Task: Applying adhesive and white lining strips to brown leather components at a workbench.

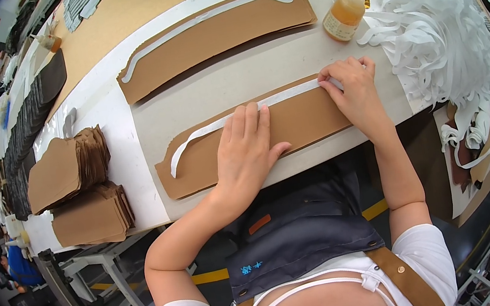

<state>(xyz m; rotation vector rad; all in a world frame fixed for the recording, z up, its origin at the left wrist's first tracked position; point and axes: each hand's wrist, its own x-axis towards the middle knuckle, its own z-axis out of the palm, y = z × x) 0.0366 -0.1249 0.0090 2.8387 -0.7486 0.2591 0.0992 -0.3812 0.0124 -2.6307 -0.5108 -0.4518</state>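
A long brown panel [306, 119] with a curved upper edge lies on the table right in front of me. Along that upper edge runs a white strip of tape [199, 133], its left end bending down at the panel's corner. My left hand [246, 141] lies flat across the panel, fingertips on the strip near its middle, thumb spread out to the right. At the panel's right end, my right hand [354, 89] pinches the strip between thumb and fingers; the strip's end there is hidden beneath the hand.
Behind lies a stack of similar brown panels [221, 33] topped with a white strip. A bottle of amber liquid [344, 16] stands right of it, beside a heap of white strips [428, 24]. Brown piece stacks [58, 174] sit at left, near a row of dark pieces [35, 108].
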